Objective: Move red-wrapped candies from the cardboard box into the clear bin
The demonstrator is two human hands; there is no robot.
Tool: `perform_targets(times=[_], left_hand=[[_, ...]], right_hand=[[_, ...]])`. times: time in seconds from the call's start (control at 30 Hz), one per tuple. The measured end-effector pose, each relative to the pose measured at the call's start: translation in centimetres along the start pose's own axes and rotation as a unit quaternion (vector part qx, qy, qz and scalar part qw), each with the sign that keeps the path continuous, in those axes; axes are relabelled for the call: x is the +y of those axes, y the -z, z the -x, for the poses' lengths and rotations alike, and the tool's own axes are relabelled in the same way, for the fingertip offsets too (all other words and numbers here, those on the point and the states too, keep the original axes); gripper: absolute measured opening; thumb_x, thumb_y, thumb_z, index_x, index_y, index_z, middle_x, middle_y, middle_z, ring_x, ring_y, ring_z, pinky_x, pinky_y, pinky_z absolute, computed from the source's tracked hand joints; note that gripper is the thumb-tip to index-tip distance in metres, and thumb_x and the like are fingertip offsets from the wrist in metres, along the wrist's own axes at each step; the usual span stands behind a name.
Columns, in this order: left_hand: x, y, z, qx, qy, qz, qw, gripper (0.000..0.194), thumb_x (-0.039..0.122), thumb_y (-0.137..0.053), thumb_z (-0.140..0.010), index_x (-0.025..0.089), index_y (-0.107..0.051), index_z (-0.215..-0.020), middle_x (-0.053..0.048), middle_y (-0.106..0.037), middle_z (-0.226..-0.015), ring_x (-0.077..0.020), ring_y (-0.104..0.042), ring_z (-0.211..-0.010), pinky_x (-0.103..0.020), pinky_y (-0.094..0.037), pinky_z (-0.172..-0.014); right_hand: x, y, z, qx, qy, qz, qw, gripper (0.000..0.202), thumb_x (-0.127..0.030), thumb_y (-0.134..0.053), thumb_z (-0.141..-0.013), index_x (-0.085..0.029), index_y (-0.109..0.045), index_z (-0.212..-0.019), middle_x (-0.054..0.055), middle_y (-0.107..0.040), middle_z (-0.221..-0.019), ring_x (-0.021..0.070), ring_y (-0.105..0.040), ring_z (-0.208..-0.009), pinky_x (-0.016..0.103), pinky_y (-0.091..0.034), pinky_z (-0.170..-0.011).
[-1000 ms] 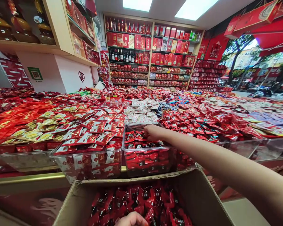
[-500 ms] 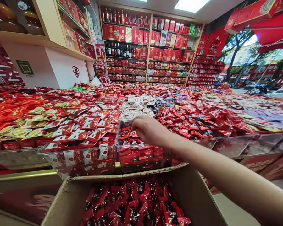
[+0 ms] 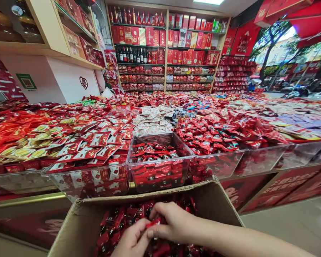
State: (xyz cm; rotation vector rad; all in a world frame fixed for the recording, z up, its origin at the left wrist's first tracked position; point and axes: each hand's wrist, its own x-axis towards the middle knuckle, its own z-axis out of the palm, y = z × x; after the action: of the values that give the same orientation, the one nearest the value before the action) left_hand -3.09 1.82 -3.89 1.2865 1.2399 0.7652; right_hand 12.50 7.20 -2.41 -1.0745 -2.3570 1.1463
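Note:
A cardboard box (image 3: pixel 80 228) of red-wrapped candies (image 3: pixel 113 225) stands open at the bottom. Over the candies, my right hand (image 3: pixel 173 221) reaches in from the right, its thumb and fingers closed on a small red packet (image 3: pixel 153 223). My left hand (image 3: pixel 133 239) is right beside it at the lower edge, fingers bent together against the packet; whether it holds another is hidden. Just beyond the box sits a clear plastic bin (image 3: pixel 160 162), partly filled with matching red and black packets.
Clear bins heaped with packets flank the middle one, including white-and-red packets (image 3: pixel 88 153) at left and red candies (image 3: pixel 208 134) at right. Shelves (image 3: pixel 166 53) with bottles and red boxes stand behind. A white-sided pillar (image 3: pixel 69 80) is at left.
My right hand has moved from over the clear bin down into the cardboard box. My left hand has come into view beside it. The clear bin's inside now shows.

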Motion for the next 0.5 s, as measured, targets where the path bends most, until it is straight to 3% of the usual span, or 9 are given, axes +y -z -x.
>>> perform_targets(times=[0.1,0.27,0.37,0.5], left_hand=[[1.2,0.1,0.3,0.058,0.022,0.051,0.997,0.030,0.044,-0.045,-0.076,0.018,-0.050,-0.065,0.007,-0.044,-0.047,-0.0084,-0.037,-0.043,-0.019,-0.030,-0.041],[2.6,-0.5,1.1,0.127,0.001,0.102,0.987,0.026,0.039,-0.051,-0.075,0.017,-0.052,-0.062,0.007,-0.045,-0.047,-0.0077,-0.037,-0.045,-0.018,-0.032,-0.043],[2.8,-1.0,1.3,0.094,0.009,0.162,0.982,0.018,0.035,-0.056,-0.073,0.018,-0.054,-0.076,0.007,-0.052,-0.054,-0.0077,-0.044,-0.049,-0.017,-0.037,-0.047],[2.6,-0.8,1.1,0.036,-0.019,0.207,0.978,0.029,0.024,-0.064,-0.067,0.018,-0.051,-0.092,0.001,-0.066,-0.076,-0.0122,-0.057,-0.073,-0.023,-0.042,-0.072]], right_hand=[[-0.9,0.4,-0.4,0.053,-0.040,-0.081,0.994,0.028,-0.042,-0.052,-0.072,-0.014,-0.055,-0.071,-0.003,-0.048,-0.057,0.0068,-0.039,-0.052,0.016,-0.029,-0.045],[-1.3,-0.1,-0.5,0.114,-0.015,-0.098,0.989,0.030,-0.037,-0.043,-0.078,-0.014,-0.044,-0.058,-0.004,-0.039,-0.054,0.0064,-0.032,-0.053,0.018,-0.028,-0.048],[-1.3,-0.4,-0.3,0.137,-0.014,-0.128,0.982,0.028,-0.036,-0.043,-0.078,-0.014,-0.045,-0.061,-0.004,-0.041,-0.055,0.0066,-0.033,-0.054,0.018,-0.029,-0.049],[-1.4,-0.6,-0.1,0.124,-0.032,-0.197,0.972,0.029,-0.039,-0.046,-0.076,-0.013,-0.047,-0.064,-0.004,-0.042,-0.056,0.0060,-0.034,-0.052,0.017,-0.029,-0.048]])
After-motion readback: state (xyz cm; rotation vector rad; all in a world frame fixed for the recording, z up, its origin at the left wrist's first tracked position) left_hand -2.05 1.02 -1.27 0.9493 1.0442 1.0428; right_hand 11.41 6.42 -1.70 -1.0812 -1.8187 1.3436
